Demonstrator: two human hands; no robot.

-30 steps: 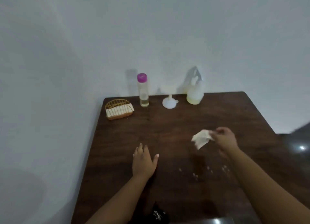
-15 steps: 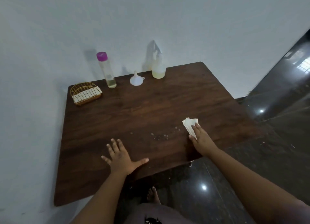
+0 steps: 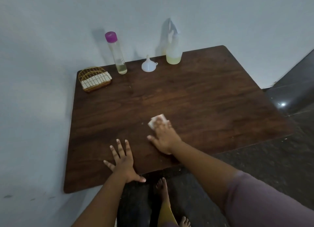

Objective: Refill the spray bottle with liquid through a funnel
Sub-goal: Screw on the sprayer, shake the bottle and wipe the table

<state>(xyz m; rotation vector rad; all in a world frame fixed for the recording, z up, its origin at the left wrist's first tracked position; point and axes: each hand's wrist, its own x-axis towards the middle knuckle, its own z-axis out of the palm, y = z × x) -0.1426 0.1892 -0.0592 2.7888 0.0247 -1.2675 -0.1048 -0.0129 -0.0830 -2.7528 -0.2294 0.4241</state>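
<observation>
A white spray bottle (image 3: 173,52) with pale yellow liquid in its bottom stands at the table's far edge by the wall. A white funnel (image 3: 148,64) sits upside down to its left. Further left stands a tall clear bottle (image 3: 116,54) with a purple cap and a little yellowish liquid. My right hand (image 3: 164,135) lies flat on a white tissue (image 3: 155,122), pressing it against the dark wooden table (image 3: 212,97) near the middle front. My left hand (image 3: 123,161) rests flat with spread fingers at the table's front edge, holding nothing.
A gold wire holder (image 3: 94,79) with white tissues sits at the far left corner. The wall runs along the table's back and left sides. Dark shiny floor (image 3: 285,107) lies to the right. My bare feet (image 3: 162,186) show below the front edge.
My right hand has slid the tissue leftward over the spot where small droplets lay; the droplets no longer show. My left hand has stayed near the front edge. The camera view has shifted.
</observation>
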